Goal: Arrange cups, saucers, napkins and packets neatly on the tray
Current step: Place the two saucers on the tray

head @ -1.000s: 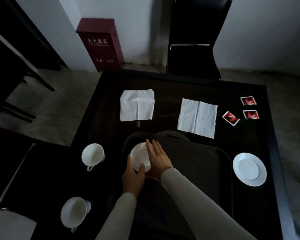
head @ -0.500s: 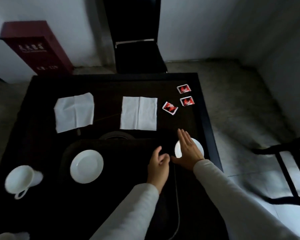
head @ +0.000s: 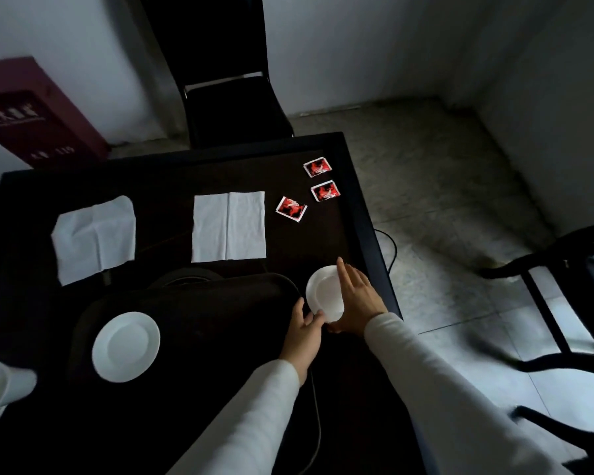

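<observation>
A white saucer is tilted up off the table just right of the dark tray. My left hand pinches its near left rim. My right hand lies along its right side with fingers straight, the thumb under the rim. A second white saucer lies flat on the tray's left part. Two white napkins lie spread on the table behind the tray. Three red packets lie at the far right. One white cup sits at the left edge.
The black table's right edge runs close beside my right hand, with tiled floor beyond. A black chair stands behind the table and another chair at the right. A red cabinet stands at the back left.
Both hands left the first saucer on the tray and moved right to the second saucer. That saucer, flat on the table before, is now lifted and tilted between my hands.
</observation>
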Motion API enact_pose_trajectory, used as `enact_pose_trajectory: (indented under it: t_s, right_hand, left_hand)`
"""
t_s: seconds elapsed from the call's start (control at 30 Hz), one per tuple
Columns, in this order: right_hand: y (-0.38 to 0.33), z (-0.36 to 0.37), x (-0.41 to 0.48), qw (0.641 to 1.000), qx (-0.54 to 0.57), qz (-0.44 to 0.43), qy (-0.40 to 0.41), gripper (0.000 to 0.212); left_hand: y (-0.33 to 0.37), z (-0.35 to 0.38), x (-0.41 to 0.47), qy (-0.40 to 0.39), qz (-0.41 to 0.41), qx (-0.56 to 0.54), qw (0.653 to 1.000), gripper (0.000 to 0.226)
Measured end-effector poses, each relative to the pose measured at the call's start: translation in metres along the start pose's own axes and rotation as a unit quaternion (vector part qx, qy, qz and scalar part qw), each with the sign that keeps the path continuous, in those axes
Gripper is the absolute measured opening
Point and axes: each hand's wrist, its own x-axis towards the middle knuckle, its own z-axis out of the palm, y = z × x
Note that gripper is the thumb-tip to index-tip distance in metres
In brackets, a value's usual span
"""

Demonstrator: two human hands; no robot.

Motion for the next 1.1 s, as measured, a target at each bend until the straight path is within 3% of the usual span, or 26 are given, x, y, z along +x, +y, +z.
enact_pose_trajectory:
  t_s: [0.23,0.47,0.8,1.1]
  right_hand:
    - [-0.008,0.009,-0.032,0.997,0.048,0.042,0.048,0.148]
    - [-0.051,0.028,-0.054,0.994,0.064,-0.002,0.089,0.140]
    - [-0.135,0.069,-0.039,0.998,0.035,-0.054,0.024,0.143]
    - [-0.159,0.079,-0.018,0.998,0.021,-0.055,0.003,0.141]
  left_hand:
    - [-0.006,-0.010,-0.016,-0.003,0.002,-0.011,1.000,0.064]
    - [-0.031,-0.052,-0.056,-0.005,0.033,-0.058,0.998,0.060]
    - [-0.055,-0.128,-0.074,0.079,0.024,-0.118,0.990,0.057]
    - [-0.055,-0.148,-0.060,0.100,-0.002,-0.158,0.982,0.059]
